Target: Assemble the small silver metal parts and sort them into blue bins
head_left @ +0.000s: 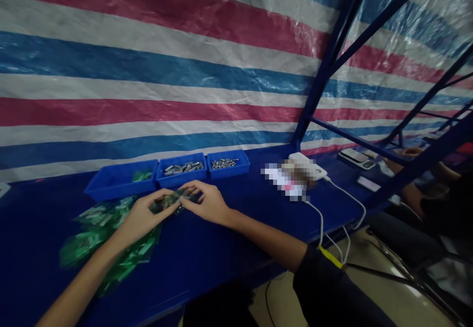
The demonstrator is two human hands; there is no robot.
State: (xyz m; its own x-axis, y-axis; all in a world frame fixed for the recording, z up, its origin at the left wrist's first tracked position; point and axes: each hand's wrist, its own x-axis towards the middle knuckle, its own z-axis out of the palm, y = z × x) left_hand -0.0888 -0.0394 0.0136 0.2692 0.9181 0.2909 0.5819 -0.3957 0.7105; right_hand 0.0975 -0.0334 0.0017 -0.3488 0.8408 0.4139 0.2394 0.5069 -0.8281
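My left hand [140, 217] and my right hand [211, 204] meet in front of the blue bins. Fingers of both are closed on a small clear greenish plastic bag [176, 200]; dark, shiny bits show in it, too small to name. Beneath and beside my left forearm lies a loose heap of green plastic bags [90, 238] with pale pieces inside. Just beyond my hands stand three blue bins in a row. The left bin [114, 181] has some green plastic in it, the middle bin [183, 181] metal parts, the right bin [231, 170] smaller metal pieces.
A white power strip [320, 170] with white cables lies right of the bins, beside a blurred-out object [290, 179]. Farther right are a small scale [356, 159], a phone-like slab [368, 184], blue metal frame posts [320, 85] and another person's arm [412, 196]. Striped sheeting [166, 65] hangs behind the table.
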